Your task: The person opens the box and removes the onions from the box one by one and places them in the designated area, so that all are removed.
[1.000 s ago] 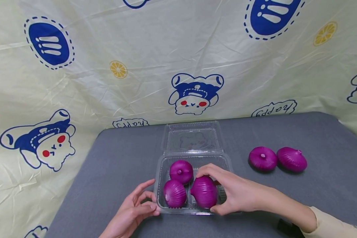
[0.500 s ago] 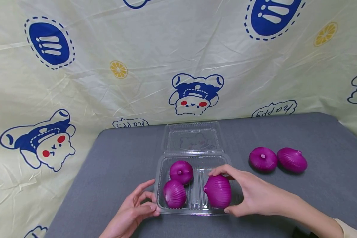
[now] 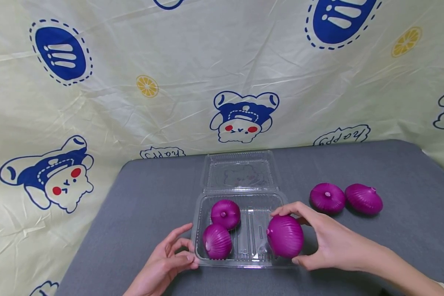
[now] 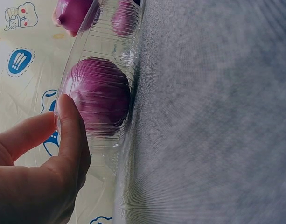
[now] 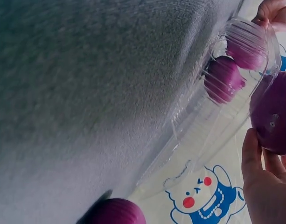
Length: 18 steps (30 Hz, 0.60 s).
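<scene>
At clear container point(image 3: 249, 246), hands point(image 3: 170, 258) point(image 3: 329, 242), left pinching rim point(image 3: 240, 264), right gripping onion point(image 3: 285, 237)

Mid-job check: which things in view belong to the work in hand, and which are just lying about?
In the work:
- left hand, pinching the clear box
- right hand, gripping the held onion
- two boxed onions

Apparently just lying about:
- two loose onions on the table, possibly wanted too
- patterned cloth behind
</scene>
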Available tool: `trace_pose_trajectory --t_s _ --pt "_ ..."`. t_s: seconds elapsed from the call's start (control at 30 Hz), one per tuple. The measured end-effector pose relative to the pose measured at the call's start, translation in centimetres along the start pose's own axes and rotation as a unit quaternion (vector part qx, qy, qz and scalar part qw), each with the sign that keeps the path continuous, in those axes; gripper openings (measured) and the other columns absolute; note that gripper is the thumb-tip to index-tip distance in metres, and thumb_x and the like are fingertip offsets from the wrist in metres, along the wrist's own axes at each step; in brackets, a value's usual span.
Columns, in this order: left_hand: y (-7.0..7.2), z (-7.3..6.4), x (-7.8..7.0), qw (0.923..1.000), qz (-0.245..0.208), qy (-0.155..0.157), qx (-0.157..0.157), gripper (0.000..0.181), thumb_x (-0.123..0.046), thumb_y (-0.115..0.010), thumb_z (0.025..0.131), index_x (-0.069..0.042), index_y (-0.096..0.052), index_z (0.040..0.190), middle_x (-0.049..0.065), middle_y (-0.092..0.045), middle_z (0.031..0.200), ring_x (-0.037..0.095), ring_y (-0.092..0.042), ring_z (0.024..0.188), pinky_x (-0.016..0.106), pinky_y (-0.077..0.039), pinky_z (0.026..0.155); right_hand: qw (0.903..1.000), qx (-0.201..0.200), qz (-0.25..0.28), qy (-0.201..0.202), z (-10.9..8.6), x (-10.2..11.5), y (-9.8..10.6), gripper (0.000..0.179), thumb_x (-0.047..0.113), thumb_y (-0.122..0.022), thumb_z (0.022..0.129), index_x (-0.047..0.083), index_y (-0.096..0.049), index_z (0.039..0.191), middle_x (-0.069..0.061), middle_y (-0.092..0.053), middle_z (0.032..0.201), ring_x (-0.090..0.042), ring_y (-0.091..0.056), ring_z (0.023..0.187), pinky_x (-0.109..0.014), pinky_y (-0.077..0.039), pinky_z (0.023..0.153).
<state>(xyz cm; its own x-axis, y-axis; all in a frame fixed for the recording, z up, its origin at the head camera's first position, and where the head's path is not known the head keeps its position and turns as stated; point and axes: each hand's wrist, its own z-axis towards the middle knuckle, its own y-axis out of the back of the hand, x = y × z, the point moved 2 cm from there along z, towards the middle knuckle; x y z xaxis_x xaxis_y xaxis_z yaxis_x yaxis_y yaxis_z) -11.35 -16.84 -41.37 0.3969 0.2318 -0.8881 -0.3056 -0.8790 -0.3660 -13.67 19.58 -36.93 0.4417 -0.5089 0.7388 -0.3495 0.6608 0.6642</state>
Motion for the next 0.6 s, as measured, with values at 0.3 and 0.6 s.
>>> trace_pose_trajectory --t_s 0.3,0.6 --pt "0.1 0.1 0.0 0.9997 0.01 0.01 -0.019 0.075 0.005 -0.061 0.09 -0.002 -0.02 0.152 0.009 -0.052 0.1 0.021 -0.067 0.083 0.039 -0.054 0.089 0.9992 -0.039 -0.009 0.008 -1.3 -0.1 1.0 0.093 0.029 -0.094 0.056 0.031 -0.043 0.134 0.015 -0.049 0.133 -0.012 -0.052 0.114 -0.032 -0.056 0.081" --pt "0.2 0.1 0.0 0.9998 0.014 0.006 -0.016 0.075 0.003 -0.062 0.09 -0.001 -0.02 0.152 0.009 -0.053 0.1 0.021 -0.066 0.084 0.039 -0.054 0.089 0.9976 -0.058 -0.031 -0.022 -2.4 -0.7 1.7 0.097 0.028 -0.094 0.056 0.033 -0.041 0.137 0.015 -0.047 0.133 -0.02 -0.05 0.117 -0.029 -0.057 0.074"
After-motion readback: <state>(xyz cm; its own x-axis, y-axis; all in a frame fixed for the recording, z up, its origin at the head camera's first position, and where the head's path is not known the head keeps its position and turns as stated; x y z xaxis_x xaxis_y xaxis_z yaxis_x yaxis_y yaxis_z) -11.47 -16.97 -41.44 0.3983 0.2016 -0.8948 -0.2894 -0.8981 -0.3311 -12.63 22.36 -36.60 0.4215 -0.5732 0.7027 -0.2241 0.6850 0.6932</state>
